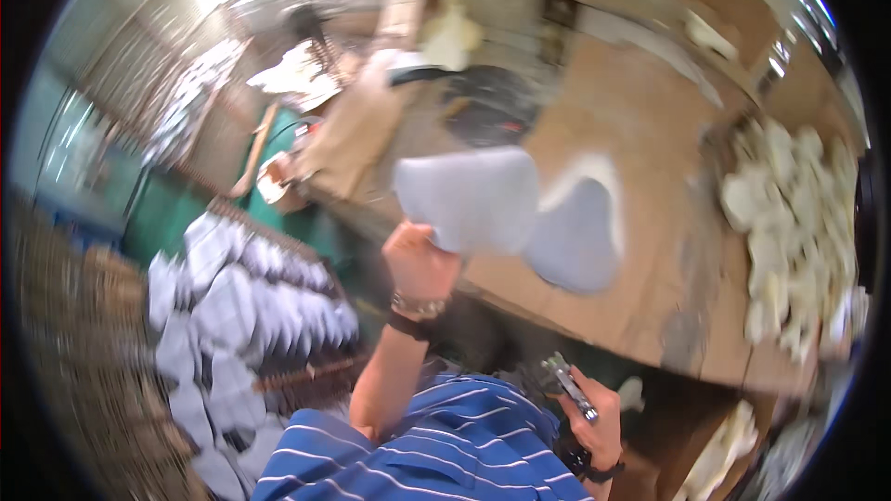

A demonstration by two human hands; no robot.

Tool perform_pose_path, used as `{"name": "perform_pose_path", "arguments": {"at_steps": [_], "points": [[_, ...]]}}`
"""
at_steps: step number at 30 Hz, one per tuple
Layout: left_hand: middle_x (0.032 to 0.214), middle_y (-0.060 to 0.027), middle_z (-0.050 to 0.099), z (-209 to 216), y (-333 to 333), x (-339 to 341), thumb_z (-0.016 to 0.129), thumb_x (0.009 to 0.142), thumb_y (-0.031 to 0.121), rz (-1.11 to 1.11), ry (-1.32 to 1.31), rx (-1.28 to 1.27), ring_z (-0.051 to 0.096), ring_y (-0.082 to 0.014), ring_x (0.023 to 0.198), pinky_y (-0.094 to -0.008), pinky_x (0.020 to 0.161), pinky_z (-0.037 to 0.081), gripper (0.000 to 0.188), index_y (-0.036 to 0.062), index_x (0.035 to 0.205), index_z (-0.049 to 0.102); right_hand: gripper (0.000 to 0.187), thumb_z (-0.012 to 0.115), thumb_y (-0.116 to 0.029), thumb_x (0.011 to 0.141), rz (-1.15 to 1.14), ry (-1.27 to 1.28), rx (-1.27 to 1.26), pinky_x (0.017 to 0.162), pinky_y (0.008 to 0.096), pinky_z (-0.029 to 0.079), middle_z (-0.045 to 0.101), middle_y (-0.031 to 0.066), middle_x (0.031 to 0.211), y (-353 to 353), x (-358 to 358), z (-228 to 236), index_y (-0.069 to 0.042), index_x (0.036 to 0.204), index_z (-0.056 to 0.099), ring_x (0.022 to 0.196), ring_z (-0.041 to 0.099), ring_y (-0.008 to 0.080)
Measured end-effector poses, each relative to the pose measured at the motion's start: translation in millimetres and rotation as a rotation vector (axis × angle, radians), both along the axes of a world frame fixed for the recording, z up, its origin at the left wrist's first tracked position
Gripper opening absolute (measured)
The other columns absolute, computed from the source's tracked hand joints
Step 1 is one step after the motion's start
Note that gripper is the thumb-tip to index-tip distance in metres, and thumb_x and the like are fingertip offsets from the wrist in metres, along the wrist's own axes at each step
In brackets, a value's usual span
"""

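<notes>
My left hand (422,262) pinches the lower left edge of a pale grey, flat, rounded panel (469,199), held above the brown work table (640,195). Against its right side is a second grey rounded panel (575,241) with a cream edge; whether the two are joined I cannot tell. Low at the table's near edge, my right hand (599,413) is closed around a silver metal hand tool (571,388), which looks like a stapler. Motion blurs the tool's exact kind.
A heap of cream shaped pieces (789,223) lies at the table's right end. Many pale grey panels (251,306) stand in rows on a rack at the left. A dark round object (487,102) sits at the table's back. Cream pieces (719,455) also lie under the table.
</notes>
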State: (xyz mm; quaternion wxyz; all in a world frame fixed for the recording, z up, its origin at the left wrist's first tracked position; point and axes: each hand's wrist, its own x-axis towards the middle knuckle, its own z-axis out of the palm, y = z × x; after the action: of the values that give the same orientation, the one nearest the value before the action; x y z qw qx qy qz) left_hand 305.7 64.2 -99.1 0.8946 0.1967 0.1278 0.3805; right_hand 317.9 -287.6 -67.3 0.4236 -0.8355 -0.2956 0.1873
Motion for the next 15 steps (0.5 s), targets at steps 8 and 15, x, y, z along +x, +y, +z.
{"name": "perform_pose_path", "arguments": {"at_steps": [8, 15], "points": [[0.118, -0.0133, 0.069, -21.5, 5.4, -185.3, 0.054, 0.077, 0.005, 0.425, -0.181, -0.228, 0.064, -0.0326, 0.113, -0.0491, 0.104, 0.047, 0.048, -0.0008, 0.123, 0.061, 0.046, 0.070, 0.002, 0.078, 0.375, 0.059, 0.013, 0.065, 0.0292, 0.047, 0.066, 0.0115, 0.080, 62.9, 5.7, -23.0, 0.002, 0.125, 0.068, 0.070, 0.057, 0.0137], [0.116, -0.0121, 0.070, -1.5, 68.4, -319.0, 0.057, 0.075, 0.008, 0.816, -0.286, 0.004, 0.067, -0.0321, 0.109, -0.0508, 0.101, 0.050, 0.049, 0.0015, 0.123, 0.061, 0.043, 0.067, 0.001, 0.082, 0.616, 0.105, -0.190, 0.063, 0.0274, 0.045, 0.062, 0.0051, 0.079, 134.3, 14.2, -6.6, 0.001, 0.125, 0.068, 0.071, 0.054, 0.0098]]}}
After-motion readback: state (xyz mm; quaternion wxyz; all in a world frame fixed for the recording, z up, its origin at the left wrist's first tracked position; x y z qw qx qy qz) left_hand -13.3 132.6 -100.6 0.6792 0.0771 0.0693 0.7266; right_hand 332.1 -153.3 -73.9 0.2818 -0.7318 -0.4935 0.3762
